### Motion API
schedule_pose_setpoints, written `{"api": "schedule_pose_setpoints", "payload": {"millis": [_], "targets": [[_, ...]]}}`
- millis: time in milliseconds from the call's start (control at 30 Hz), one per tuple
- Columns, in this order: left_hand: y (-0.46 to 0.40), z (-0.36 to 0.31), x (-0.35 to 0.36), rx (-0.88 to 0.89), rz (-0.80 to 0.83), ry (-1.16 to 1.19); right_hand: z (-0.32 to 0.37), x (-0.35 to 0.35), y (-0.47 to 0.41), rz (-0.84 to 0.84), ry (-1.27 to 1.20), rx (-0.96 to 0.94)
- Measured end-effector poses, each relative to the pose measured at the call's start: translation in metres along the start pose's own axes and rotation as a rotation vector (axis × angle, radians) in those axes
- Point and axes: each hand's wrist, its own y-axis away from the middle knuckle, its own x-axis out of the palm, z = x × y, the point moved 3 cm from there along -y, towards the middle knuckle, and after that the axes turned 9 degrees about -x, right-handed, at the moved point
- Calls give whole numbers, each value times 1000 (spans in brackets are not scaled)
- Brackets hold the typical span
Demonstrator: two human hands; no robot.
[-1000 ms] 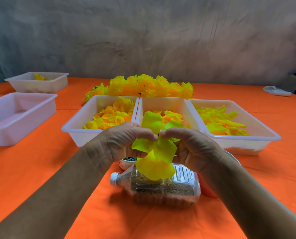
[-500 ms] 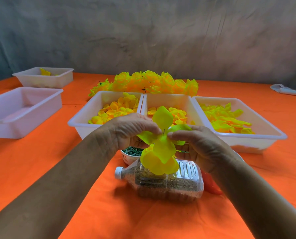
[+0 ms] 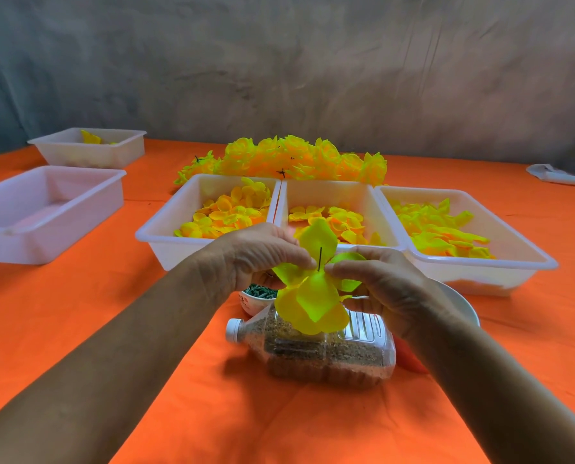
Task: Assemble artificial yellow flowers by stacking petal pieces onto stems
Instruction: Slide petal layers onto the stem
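Two bare forearms, no sleeves, left hand point(image 3: 262, 252), right hand point(image 3: 383, 283), no rings or watch

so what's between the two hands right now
In the head view, the yellow petal piece with the thin dark stem poking through it sits between the left hand and right hand.

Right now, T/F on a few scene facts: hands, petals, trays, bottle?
1. Both hands pinch the yellow petal piece. True: left hand and right hand meet at its middle.
2. A thin dark stem pokes up through the petals. True.
3. The plastic bottle stands upright. False: it lies on its side, white cap toward the left.
4. The near-left tray is full of petals. False: no petals show in it.
5. Finished flowers are piled behind the three petal trays. True.
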Motion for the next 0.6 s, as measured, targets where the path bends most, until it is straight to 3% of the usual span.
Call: {"api": "schedule_pose_setpoints", "payload": {"millis": [167, 600], "targets": [[0, 1, 3, -2, -11, -40, -5, 0, 1, -68, 46, -4], [-5, 9, 3, -33, 5, -19, -12, 0, -5, -54, 81, 55]]}}
